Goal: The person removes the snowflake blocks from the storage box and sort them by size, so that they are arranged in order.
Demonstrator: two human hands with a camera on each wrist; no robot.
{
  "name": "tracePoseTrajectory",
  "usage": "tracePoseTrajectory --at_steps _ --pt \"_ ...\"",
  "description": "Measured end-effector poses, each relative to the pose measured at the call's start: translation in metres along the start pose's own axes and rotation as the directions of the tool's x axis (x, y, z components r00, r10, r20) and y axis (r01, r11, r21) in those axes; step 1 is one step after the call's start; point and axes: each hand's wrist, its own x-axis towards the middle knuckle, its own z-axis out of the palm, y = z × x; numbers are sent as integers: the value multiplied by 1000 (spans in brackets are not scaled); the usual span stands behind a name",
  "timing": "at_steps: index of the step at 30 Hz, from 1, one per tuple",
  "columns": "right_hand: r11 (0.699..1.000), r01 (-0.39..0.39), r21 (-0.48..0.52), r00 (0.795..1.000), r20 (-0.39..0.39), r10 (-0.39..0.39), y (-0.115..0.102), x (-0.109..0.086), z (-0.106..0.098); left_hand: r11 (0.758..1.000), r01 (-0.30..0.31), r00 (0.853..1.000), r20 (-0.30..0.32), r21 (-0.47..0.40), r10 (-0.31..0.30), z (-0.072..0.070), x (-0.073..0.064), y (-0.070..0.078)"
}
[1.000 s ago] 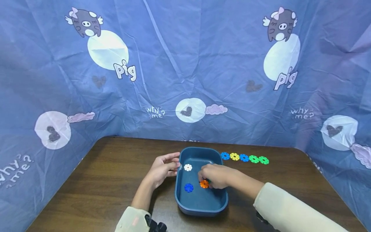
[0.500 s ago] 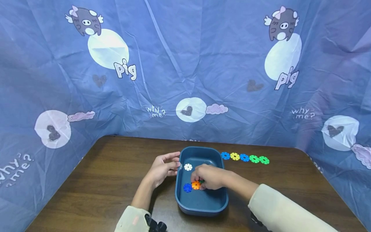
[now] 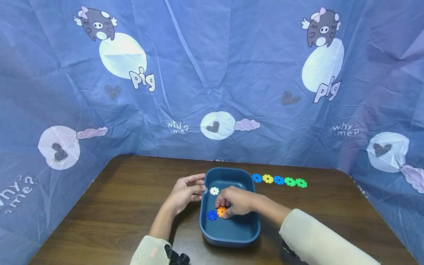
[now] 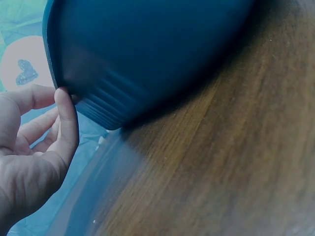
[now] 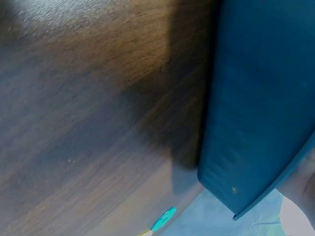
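A dark blue plastic tub stands on the table. My left hand holds its left side, with thumb and forefinger at the rim in the left wrist view. My right hand reaches inside, fingers curled, and pinches an orange notched building disc flat near the floor of the tub. Right beside it on the left lies a dark blue disc. Farther back in the tub is a white disc. The right wrist view shows the tub's outer wall; its disc is hidden there.
Behind the tub on the right, a row of notched discs lies on the wooden table: blue, yellow, another blue and two green. A blue printed curtain hangs behind the table.
My right hand has moved left inside the tub, and the orange disc has come with it to the dark blue disc, which has shifted slightly left. The left hand has stayed in place.
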Motion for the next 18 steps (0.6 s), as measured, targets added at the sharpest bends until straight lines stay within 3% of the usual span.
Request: tracePoseTrajectory --at_steps 11,18 --pt "979 -49 198 999 8 48 5 6 0 1000 -4 1000 2 -7 4 1 2 -1" --pt "972 -54 227 999 5 54 9 8 -3 1000 -1 1000 -7 3 1 1 2 -1"
